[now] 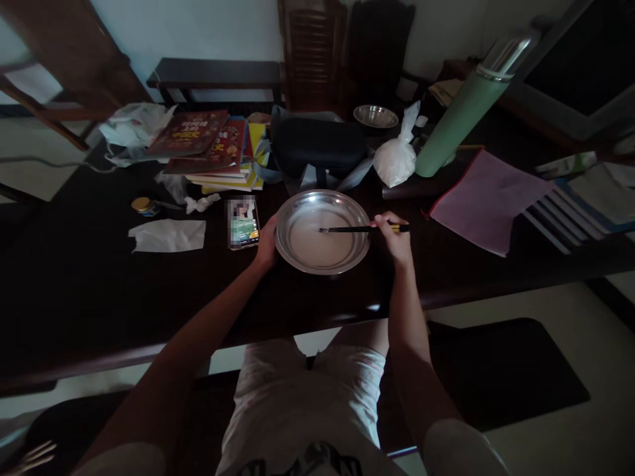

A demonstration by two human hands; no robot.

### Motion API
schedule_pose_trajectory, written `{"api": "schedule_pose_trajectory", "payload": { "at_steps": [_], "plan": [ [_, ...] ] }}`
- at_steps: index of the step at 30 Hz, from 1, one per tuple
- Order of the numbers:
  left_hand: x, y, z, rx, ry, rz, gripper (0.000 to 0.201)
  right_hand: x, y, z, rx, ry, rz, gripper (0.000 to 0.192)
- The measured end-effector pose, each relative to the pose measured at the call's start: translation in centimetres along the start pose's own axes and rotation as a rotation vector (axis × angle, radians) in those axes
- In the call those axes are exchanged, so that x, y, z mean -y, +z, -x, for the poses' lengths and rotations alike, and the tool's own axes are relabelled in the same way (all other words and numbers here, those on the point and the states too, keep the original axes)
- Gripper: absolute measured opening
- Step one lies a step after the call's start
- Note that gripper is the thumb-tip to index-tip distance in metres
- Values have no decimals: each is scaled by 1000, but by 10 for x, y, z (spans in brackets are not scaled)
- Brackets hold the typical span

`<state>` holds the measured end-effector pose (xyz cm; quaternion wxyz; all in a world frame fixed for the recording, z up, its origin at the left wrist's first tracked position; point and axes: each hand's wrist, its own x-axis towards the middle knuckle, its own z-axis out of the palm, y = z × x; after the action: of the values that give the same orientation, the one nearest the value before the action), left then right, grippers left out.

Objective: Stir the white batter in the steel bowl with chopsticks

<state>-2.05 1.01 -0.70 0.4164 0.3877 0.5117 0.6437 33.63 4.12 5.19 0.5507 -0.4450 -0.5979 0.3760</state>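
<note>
A shiny metal basin (322, 266) rests on the dark table in front of me, with pale, whitish liquid (312, 244) in it. My left hand (268, 241) grips the basin's left side; its fingertips are hidden behind the rim. In my right hand (394, 238) is a pair of black chopsticks (350, 229) with gold-coloured marks near the back end. They lie nearly level across the basin's right rim, and their tips are over or in the liquid near the middle; I cannot tell which.
Left of the basin are a lit phone (243, 223), a white paper (169, 236), a small jar (143, 206) and stacked books (198, 142). Behind it stand a black bag (320, 142), a small metal bowl (376, 116), a knotted bag of white powder (395, 162) and a tall green thermos (459, 116). A purple pouch (489, 195) lies right.
</note>
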Motion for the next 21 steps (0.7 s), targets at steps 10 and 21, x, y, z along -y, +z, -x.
{"api": "schedule_pose_trajectory", "payload": {
  "at_steps": [10,21],
  "plan": [
    [10,0,-3,-4,-31,3,43,2,0,1,8,1,21,79],
    [13,-1,-6,35,-54,74,51,2,-2,2,-46,2,14,81]
  ]
}}
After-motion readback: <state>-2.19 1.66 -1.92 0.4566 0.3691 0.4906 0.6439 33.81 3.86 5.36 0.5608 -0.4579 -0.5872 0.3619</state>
